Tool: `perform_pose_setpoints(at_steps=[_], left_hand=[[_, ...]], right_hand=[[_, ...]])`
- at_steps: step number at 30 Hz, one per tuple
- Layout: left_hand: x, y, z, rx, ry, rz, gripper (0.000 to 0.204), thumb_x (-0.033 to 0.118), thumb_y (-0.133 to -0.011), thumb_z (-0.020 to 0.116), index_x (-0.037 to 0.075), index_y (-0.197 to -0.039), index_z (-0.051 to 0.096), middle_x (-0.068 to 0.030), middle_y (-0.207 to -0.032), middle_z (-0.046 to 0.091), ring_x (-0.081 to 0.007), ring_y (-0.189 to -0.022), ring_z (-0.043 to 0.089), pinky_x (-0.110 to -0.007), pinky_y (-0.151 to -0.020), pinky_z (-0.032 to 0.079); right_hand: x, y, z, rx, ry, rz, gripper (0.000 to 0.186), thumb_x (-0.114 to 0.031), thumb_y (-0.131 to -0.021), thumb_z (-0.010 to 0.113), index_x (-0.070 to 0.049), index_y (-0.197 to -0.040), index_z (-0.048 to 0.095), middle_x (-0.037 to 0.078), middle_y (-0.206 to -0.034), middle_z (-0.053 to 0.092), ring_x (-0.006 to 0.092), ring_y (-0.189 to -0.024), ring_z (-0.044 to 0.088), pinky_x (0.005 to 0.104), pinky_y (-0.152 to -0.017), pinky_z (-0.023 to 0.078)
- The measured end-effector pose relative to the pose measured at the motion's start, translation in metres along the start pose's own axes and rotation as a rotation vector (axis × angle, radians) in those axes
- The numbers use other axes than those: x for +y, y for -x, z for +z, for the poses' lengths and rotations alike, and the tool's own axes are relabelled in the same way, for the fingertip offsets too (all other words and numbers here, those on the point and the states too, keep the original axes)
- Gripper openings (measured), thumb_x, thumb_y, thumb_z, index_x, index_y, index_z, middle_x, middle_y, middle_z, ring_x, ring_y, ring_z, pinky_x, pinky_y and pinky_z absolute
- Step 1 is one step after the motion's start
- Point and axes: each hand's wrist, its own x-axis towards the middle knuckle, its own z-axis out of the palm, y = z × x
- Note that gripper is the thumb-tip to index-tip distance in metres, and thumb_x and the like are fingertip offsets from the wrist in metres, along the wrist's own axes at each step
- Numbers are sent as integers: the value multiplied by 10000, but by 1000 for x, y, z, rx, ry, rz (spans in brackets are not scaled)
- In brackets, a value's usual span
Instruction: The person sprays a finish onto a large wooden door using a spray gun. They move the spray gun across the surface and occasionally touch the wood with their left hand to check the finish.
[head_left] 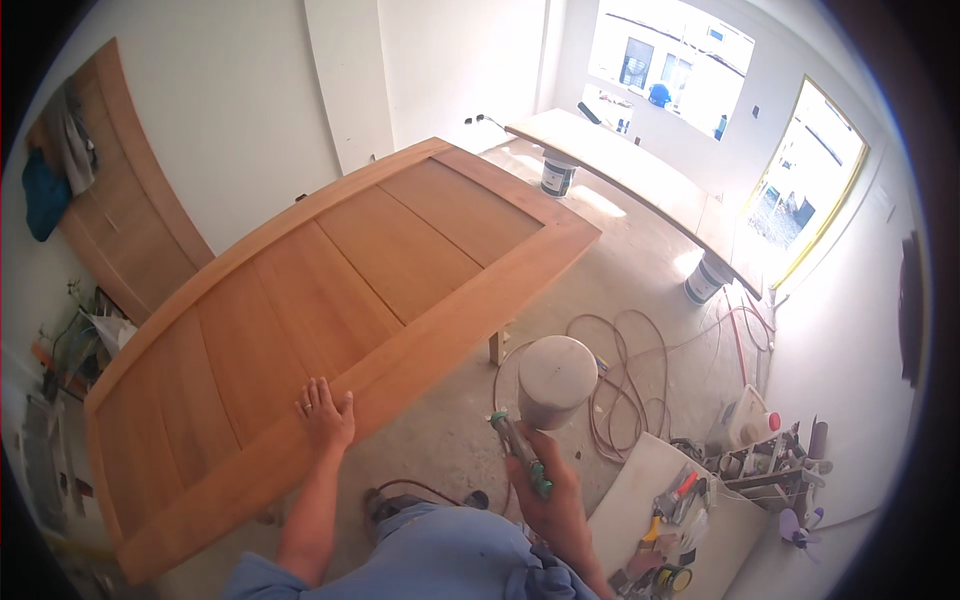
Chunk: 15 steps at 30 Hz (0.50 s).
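A large reddish-brown wooden door (290, 300) with a raised frame and several panels lies flat before me. On its near frame rail rests my left hand (326, 415), palm down with the fingers stretched out. My right hand (548, 490) is wrapped round the grip of a paint spray gun (510, 436), which has green fittings. A round whitish cup (557, 372) sits on top of the gun. The gun is held off to the right of the door, over the floor, and points away from me. My fingers partly hide its trigger.
Coiled hose (625, 390) lies on the concrete floor. At the back, a pale panel (640, 165) rests on buckets (557, 176). To the right, a board (640, 490) holds hand tools beside a white jug (748, 420). Another wooden door (135, 215) leans on the left wall.
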Motion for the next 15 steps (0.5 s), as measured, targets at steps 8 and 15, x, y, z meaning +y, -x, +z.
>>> perform_pose_setpoints(at_steps=[8,15], left_hand=[[1,-2,0,3,-8,7,819,609,-1083,454,34,-1662,386,-203,-1738,350,-374,-1630,267,-580,-1339,119],[-2,0,4,28,-5,-1,806,595,-1078,479,27,-1646,413,-207,-1724,375,-381,-1613,301,-581,-1335,141]], right_hand=[[2,2,-11,-32,-42,105,448,-126,-1021,727,-52,-1446,607,240,-1093,751,338,-931,746,404,-849,565],[-1,2,-20,-274,-113,135,467,-144,-1024,730,-76,-1465,593,251,-1186,745,379,-1060,762,420,-930,565]])
